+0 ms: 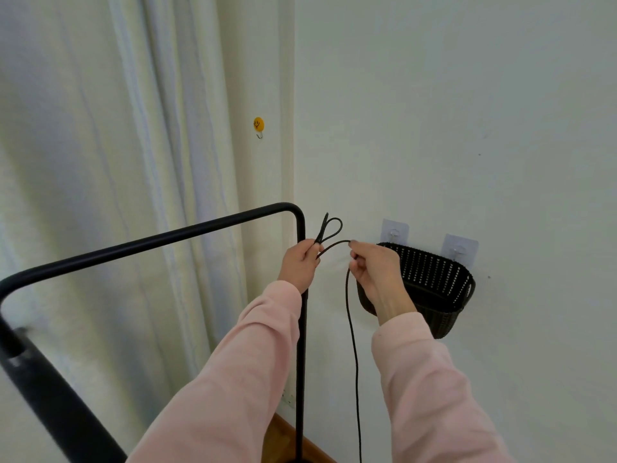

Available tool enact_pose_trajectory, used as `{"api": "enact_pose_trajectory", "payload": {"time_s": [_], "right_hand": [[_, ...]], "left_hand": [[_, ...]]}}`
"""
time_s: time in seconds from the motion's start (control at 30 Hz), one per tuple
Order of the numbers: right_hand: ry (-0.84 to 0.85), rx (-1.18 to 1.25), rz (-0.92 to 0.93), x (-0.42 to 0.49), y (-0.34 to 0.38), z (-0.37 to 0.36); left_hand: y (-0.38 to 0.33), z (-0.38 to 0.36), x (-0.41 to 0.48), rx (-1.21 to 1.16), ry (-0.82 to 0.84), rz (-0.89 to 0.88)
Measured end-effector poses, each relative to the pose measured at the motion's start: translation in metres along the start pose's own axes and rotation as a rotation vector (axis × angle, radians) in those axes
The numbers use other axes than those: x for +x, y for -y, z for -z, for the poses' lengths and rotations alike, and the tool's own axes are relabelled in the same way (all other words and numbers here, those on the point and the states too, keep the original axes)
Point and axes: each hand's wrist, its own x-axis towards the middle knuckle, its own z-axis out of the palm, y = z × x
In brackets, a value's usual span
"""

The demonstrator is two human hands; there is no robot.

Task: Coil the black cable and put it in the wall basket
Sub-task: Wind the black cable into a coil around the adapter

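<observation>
Item under inspection: the black cable [351,329], located at centre frame and held in front of a pale wall [467,95].

Left hand [300,262]: fingers curled, pinching the cable at centre frame. A small teardrop loop stands above this grip, its long axis near vertical and its rounded end pointing up and slightly to the right.

Right hand [374,272]: just right of the left hand and apart from it, fingers curled, with thumb and fingertips closed on the cable.

Between the two hands a short span of cable arches up and over. From the right hand the remaining length hangs free, its long axis near vertical with a slight lean to the right, and leaves the frame at the bottom edge. The far end is not visible.

Wall basket [444,315]: dark, perforated, right of centre and partly behind the right hand. It hangs from two clear adhesive hooks [394,232] and its opening faces up. The cable is outside it.

Other observations: both arms wear pink sleeves [240,379]. A black tubular rack [167,233] crosses the left half of the frame, and its upright post passes behind the left wrist. A pale curtain [133,128] fills the upper left. A yellow hook [258,124] sits on the wall at upper centre.
</observation>
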Motion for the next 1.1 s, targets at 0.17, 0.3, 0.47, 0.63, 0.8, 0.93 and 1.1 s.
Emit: {"api": "enact_pose_trajectory", "payload": {"time_s": [0.17,0.3,0.47,0.63,0.8,0.93,1.1], "right_hand": [[0.024,0.167,0.075,0.001,-0.001,-0.005],[0.03,0.286,0.103,-0.001,-0.003,-0.01],[0.068,0.382,0.115,0.0,0.002,-0.017],[0.091,0.35,0.128,0.0,0.004,-0.024],[0.098,0.348,0.119,-0.001,0.006,-0.028],[0.1,0.345,0.106,-0.001,0.008,-0.028],[0.121,0.287,0.154,0.004,0.007,-0.025]], "left_hand": [[0.002,-0.004,-0.003,0.017,0.05,-0.006],[-0.003,-0.006,-0.006,0.036,0.063,-0.02],[-0.005,-0.01,-0.009,0.022,0.062,-0.049],[-0.003,-0.012,-0.01,0.052,0.099,-0.085],[-0.005,-0.01,-0.01,0.092,0.123,-0.107],[-0.003,-0.011,-0.009,0.039,0.142,-0.104],[-0.002,-0.015,-0.009,0.089,0.169,-0.115]]}}
